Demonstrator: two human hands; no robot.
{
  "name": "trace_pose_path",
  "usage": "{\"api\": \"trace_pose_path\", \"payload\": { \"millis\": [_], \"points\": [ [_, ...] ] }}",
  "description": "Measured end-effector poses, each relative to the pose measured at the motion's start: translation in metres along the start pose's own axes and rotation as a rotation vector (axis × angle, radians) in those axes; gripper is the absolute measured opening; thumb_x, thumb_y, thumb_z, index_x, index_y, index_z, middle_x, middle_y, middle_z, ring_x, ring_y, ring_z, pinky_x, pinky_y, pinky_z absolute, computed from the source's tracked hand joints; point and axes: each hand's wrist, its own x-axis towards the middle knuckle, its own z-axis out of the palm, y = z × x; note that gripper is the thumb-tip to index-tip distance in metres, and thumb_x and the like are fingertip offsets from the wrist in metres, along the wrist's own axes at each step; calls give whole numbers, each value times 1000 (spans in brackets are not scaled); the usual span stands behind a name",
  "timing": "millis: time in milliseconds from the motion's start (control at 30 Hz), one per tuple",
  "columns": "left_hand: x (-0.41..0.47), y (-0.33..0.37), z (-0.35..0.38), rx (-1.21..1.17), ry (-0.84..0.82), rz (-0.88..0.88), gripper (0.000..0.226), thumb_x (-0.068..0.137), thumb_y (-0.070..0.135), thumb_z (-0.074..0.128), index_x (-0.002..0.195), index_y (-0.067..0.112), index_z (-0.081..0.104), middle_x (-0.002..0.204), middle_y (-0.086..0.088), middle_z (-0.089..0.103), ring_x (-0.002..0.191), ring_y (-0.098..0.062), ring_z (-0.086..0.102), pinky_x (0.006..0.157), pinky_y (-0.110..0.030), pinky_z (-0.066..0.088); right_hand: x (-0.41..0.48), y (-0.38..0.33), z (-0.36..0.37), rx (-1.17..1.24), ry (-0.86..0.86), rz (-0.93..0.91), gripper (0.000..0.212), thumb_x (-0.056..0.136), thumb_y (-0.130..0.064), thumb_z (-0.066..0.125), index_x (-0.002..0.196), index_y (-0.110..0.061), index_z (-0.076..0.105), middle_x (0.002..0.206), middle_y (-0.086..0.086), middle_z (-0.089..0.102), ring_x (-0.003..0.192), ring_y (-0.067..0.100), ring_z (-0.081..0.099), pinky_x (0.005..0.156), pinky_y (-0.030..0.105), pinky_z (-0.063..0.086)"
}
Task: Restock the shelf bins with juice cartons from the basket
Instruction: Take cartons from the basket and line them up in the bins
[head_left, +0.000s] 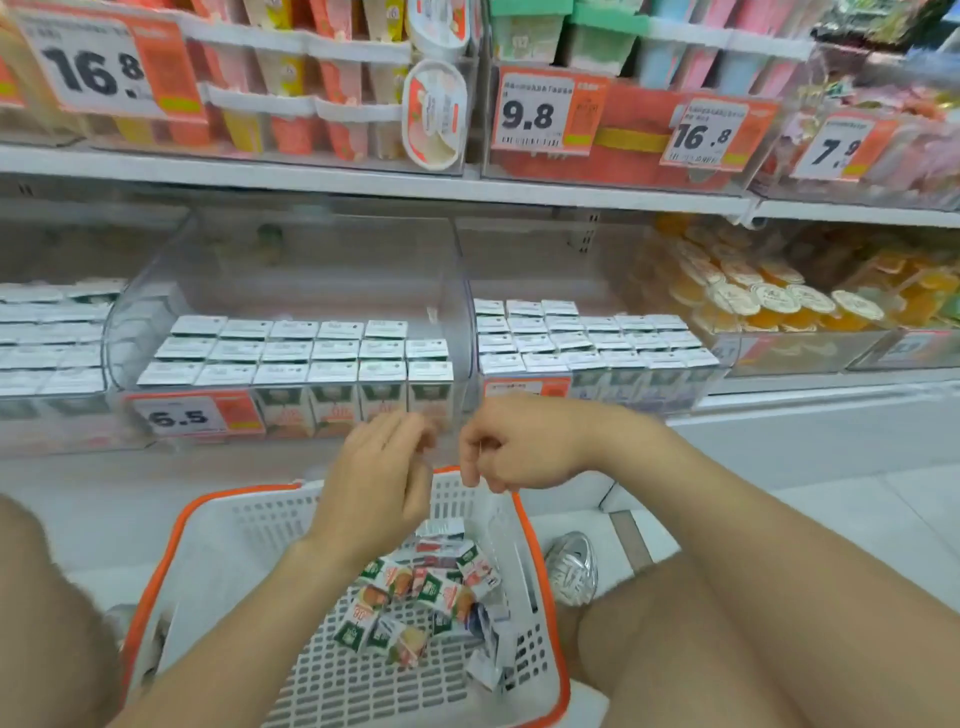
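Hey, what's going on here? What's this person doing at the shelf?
A person crouches at a shop shelf, restocking. Their left hand and right hand hover between the basket and the middle bin; neither visibly holds a carton. Loose juice cartons lie in the white, orange-rimmed basket. The bin holds neat rows of cartons, with room behind them.
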Motion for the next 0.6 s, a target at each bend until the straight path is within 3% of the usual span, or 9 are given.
{"api": "trace_pose_path", "payload": {
  "millis": [133,200,233,300,400,467,600],
  "points": [
    [-54,-22,23,14,-455,-182,36,86,31,29,83,23,64,76,8,65,66,-18,57,60,-37,50,33,2,63,-128,-192,38,32,93,-11,47,110,-2,73,107,22,73,92,40,69,80,50,60],
    [-74,-27,37,45,-623,-229,32,88,29,32,83,23,63,77,7,66,70,-18,58,63,-36,49,47,10,96,-217,-284,53,30,96,-13,47,108,2,70,96,21,71,81,42,63,68,48,59],
    [-83,-30,45,58,-695,-239,26,91,27,35,84,24,60,78,8,64,71,-17,57,63,-35,48,52,15,110,-281,-342,63,26,99,-11,46,98,3,68,83,16,65,66,36,53,58,41,50],
    [-100,-37,61,76,-824,-263,20,99,22,41,87,28,56,80,8,60,73,-17,55,63,-34,44,61,28,131,-387,-400,79,24,100,-5,45,78,-5,55,73,7,49,61,25,38,56,37,38],
    [-130,-54,81,85,-913,-361,20,107,27,40,101,28,60,90,8,66,74,-12,59,64,-34,49,74,44,144,-479,-399,102,29,99,-3,49,72,-11,44,74,5,46,67,24,42,60,37,40],
    [-149,-67,92,139,-929,-400,20,108,33,40,116,29,58,105,4,68,80,-18,64,69,-36,55,84,54,152,-515,-347,122,27,96,1,51,75,-13,44,78,4,47,63,21,44,54,33,38],
    [-172,-91,110,277,-1047,-382,27,107,35,49,128,19,54,121,-4,64,100,-25,66,83,-42,58,103,76,190,-561,-323,78,19,91,4,58,103,-11,61,97,7,62,72,25,55,59,34,43]
  ]
}}
